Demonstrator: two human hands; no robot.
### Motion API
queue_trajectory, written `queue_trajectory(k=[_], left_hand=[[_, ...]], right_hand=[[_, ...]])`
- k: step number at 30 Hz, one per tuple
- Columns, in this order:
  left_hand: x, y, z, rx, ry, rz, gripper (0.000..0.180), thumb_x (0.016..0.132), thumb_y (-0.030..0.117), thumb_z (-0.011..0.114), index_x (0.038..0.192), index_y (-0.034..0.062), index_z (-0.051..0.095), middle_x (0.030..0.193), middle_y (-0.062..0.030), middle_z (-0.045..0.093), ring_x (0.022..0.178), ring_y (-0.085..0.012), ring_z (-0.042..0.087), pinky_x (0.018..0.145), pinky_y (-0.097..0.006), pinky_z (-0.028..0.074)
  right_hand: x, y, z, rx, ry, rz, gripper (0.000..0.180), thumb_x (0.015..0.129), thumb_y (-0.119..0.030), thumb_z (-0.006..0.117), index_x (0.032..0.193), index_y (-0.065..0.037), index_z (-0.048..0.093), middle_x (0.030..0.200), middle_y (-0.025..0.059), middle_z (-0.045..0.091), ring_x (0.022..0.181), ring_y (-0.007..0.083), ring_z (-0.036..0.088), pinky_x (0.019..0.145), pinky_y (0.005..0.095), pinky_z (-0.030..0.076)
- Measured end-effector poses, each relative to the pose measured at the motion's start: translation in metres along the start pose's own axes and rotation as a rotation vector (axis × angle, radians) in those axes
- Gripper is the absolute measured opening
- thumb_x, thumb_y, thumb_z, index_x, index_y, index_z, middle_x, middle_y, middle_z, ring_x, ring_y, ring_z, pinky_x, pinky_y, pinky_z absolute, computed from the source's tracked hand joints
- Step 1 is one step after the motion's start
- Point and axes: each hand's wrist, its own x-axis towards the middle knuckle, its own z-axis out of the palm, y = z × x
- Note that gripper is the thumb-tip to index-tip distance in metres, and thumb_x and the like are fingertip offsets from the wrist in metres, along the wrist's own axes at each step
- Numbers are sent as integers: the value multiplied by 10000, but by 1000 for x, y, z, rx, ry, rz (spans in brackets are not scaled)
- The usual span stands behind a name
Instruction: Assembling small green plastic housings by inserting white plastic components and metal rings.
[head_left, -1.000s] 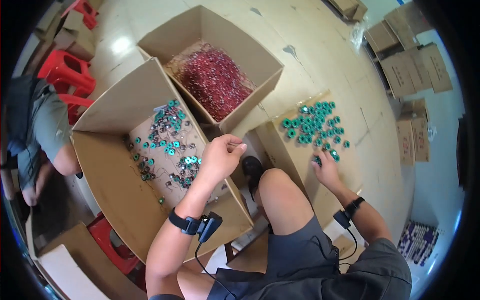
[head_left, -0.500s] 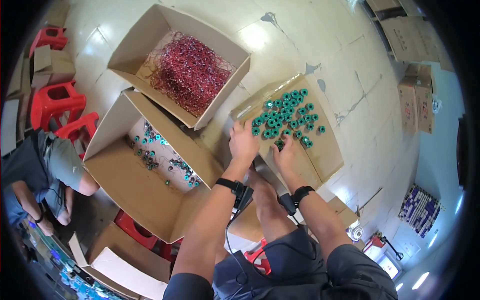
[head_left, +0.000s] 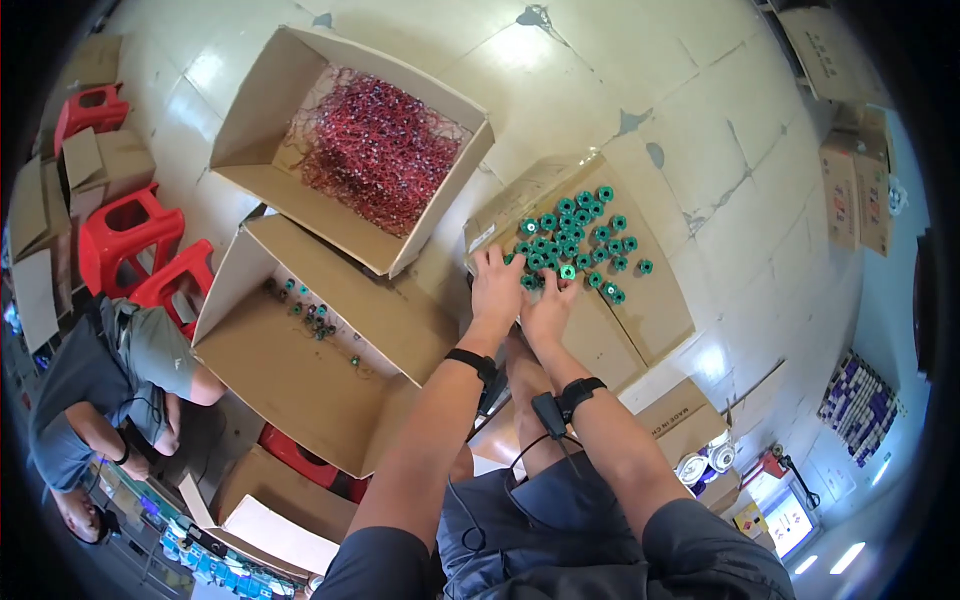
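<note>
I have tiled floor (head_left: 700, 120) from 12 round to 3. The left box (head_left: 290, 385) gapes at 9 o'clock, with a few small parts (head_left: 318, 322) in it. The wire box (head_left: 262, 110) stands at 11, heaped with red wires (head_left: 385, 150). At 2, a carton (head_left: 650, 320) lies flat. A co-worker (head_left: 160, 345) bends at 8, with red stools (head_left: 103, 245) at 10.

Close to the middle, the left hand (head_left: 495, 290) is palm down, fingers apart and curled at the cluster's near-left edge. The right hand (head_left: 548, 312) is just beside it, thumb and forefinger bent toward a bright ring (head_left: 568, 272). From here I cannot tell whether either hand is pinching anything.

The green rings (head_left: 573, 235) cluster on top of the carton, a few apart toward 3. I'd judge the step in hand to be handling rings at the near edge; the next move calls for a light fingertip grip that leaves the neighbours undisturbed.
</note>
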Motion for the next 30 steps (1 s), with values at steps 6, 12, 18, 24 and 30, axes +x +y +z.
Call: queue_trajectory(k=[6, 12, 18, 24, 30], left_hand=[[-6, -3, 9, 42, 67, 113, 348, 745, 73, 660, 1080, 152, 607, 1138, -134, 511, 1144, -376, 470, 834, -412, 557], [-4, -4, 9, 55, 62, 152, 484, 674, 66, 693, 1137, 173, 601, 1161, -126, 523, 1146, -363, 475, 806, -416, 568], [-5, -1, 7, 60, 40, 154, 466, 681, 75, 692, 1128, 172, 599, 1170, -122, 521, 1152, -351, 478, 807, -415, 571], [2, -2, 11, 69, -3, 188, 423, 688, 80, 693, 1093, 154, 595, 1137, -107, 541, 1151, -340, 485, 783, -405, 579], [-6, -5, 16, 56, 27, 183, 393, 677, 76, 692, 1053, 147, 606, 1083, -92, 564, 1126, -327, 507, 746, -394, 582]], right_hand=[[-8, -1, 1, -41, -26, -29, 496, 730, -180, 765, 1193, -131, 594, 1214, 226, 420, 1149, 416, 446, 981, 463, 399], [-5, 0, 3, -63, -13, -32, 478, 747, -184, 740, 1203, -146, 601, 1298, 228, 398, 1174, 437, 420, 984, 492, 399], [-6, 1, 0, -58, -67, -4, 459, 746, -176, 745, 1186, -153, 617, 1293, 226, 416, 1175, 438, 415, 1007, 491, 376], [-3, 9, 1, -103, -86, -48, 419, 749, -189, 731, 1153, -146, 631, 1302, 219, 421, 1170, 439, 410, 982, 487, 401], [-6, 9, -2, -131, -92, -75, 395, 737, -181, 736, 1118, -144, 643, 1302, 188, 455, 1169, 425, 424, 974, 482, 409]])
